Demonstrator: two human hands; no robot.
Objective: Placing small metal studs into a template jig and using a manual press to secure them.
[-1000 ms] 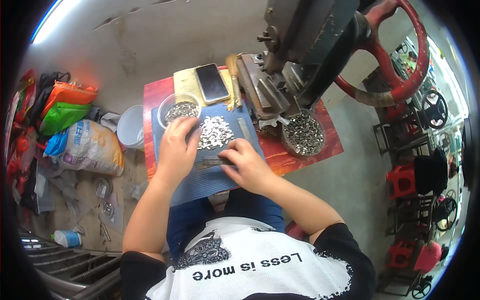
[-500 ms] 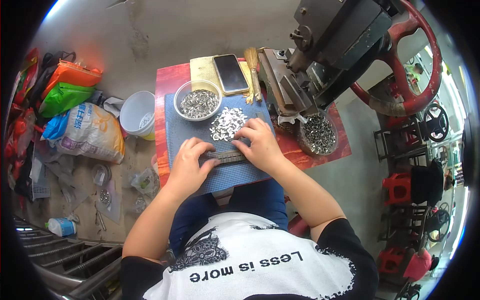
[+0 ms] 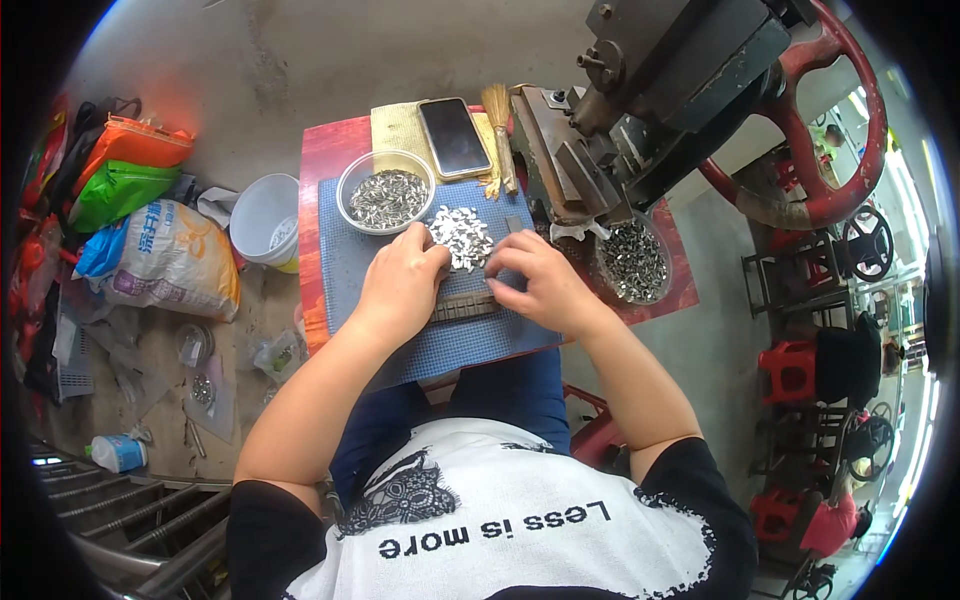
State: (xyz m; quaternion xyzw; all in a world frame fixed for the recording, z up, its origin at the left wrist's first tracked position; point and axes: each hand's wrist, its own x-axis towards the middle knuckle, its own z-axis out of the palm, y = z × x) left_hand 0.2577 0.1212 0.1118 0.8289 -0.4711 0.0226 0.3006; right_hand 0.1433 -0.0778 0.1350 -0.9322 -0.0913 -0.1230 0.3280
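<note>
A slotted metal bar lies on the blue textured mat in front of me. Just beyond it is a loose pile of small white and silvery pieces. My left hand is at the pile's left side, close to the clear bowl of small metal pieces. Its fingers are curled together, and whatever they pinch is hidden. Over the bar's right end is my right hand, thumb and forefinger apart, fingertips near the pile's right edge.
A phone lies on a yellow cloth beside a small straw brush. On the right stands a dark press with a red handwheel; below it sits a tub of dark metal pieces. A white bucket is left of the table.
My left hand has gone from the bar's left end up to the pile, its fingers drawing together. My right hand has shifted slightly right, its thumb and forefinger still apart.
</note>
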